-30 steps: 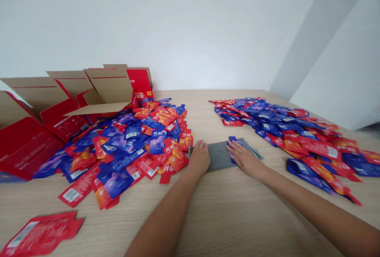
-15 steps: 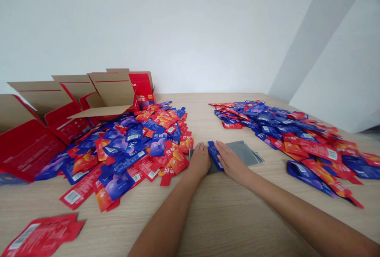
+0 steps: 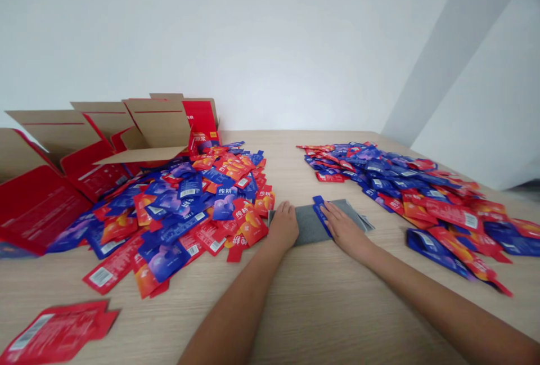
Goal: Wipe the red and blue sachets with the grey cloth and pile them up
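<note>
A folded grey cloth [image 3: 304,223] lies flat on the table in front of me. Near its left end, my left hand [image 3: 284,225] presses down, fingers lying close together on the cloth. A blue pouch [image 3: 319,210] rests across the cloth, with the fingers of my right hand [image 3: 343,231] stretched flat over it. The right hand covers part of the pouch, so only its far end and left side show. Neither hand is wrapped around anything.
A heap of red and blue pouches [image 3: 185,207] spreads to the left, close by my left hand. Open red cardboard boxes [image 3: 40,202] stand behind it. Another pouch pile [image 3: 392,179] lies right. One red pouch [image 3: 54,331] sits near the front left of the table [image 3: 337,309].
My right hand has slid right along the cloth, and the blue pouch has moved right with it, baring more cloth between the hands. My left hand has stayed at the cloth's left end.
</note>
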`<action>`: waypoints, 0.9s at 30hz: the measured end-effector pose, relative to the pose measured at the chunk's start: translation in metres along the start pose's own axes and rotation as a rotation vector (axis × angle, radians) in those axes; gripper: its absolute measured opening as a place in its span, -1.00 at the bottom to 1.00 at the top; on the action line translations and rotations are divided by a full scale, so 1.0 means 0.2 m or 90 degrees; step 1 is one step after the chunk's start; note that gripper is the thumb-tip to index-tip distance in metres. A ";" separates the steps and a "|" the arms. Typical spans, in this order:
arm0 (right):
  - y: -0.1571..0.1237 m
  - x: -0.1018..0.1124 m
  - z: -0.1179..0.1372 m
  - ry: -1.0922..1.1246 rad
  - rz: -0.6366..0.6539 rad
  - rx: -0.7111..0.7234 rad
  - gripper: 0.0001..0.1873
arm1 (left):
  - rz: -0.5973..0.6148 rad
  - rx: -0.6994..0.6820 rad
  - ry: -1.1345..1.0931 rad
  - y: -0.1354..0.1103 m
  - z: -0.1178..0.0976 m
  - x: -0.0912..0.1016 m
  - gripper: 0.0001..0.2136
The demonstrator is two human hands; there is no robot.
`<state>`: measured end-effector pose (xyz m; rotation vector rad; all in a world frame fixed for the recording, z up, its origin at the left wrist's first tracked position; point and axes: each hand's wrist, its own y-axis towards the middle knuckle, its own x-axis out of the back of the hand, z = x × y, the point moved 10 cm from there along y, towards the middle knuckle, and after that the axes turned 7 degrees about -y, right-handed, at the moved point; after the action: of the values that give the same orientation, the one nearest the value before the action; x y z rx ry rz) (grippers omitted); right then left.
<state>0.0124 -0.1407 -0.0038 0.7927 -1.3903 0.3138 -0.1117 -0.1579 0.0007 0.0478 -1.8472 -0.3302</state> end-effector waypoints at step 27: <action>0.04 0.33 0.08 0.229 -0.145 -0.044 -0.51 | -0.021 0.011 -0.041 -0.02 0.00 0.02 -0.60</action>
<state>0.0087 -0.1620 0.0600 0.7846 -0.9603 0.2164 -0.1138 -0.1628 0.0041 0.0798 -1.9141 -0.3422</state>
